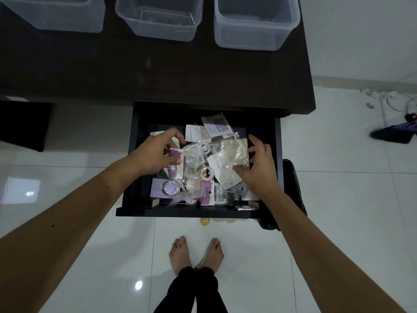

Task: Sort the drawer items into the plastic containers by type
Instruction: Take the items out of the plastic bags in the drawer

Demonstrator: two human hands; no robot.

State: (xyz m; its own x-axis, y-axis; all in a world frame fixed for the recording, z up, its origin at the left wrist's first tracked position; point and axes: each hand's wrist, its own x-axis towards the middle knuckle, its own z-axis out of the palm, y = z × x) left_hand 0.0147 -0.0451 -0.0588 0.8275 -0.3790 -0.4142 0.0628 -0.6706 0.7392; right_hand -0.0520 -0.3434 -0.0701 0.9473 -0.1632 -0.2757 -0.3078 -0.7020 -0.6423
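An open dark drawer (132, 168) holds a heap of small items: clear plastic bags, purple cards, white cards and round ring-shaped parts (207, 172). My left hand (155, 152) is in the drawer's left half, fingers closed on a purple card (174, 154). My right hand (259, 163) is at the right side, thumb and fingers pinching a clear bag with pale contents (234, 154). Three clear plastic containers stand on the dark desk behind the drawer: left (54, 21), middle (162, 30), right (255, 39).
The dark desk top (158, 73) lies between drawer and containers. A small orange ball (205, 221) lies on the white tiled floor under the drawer front. My bare feet (196, 254) stand below. Cables and a power strip (406, 116) lie at the right.
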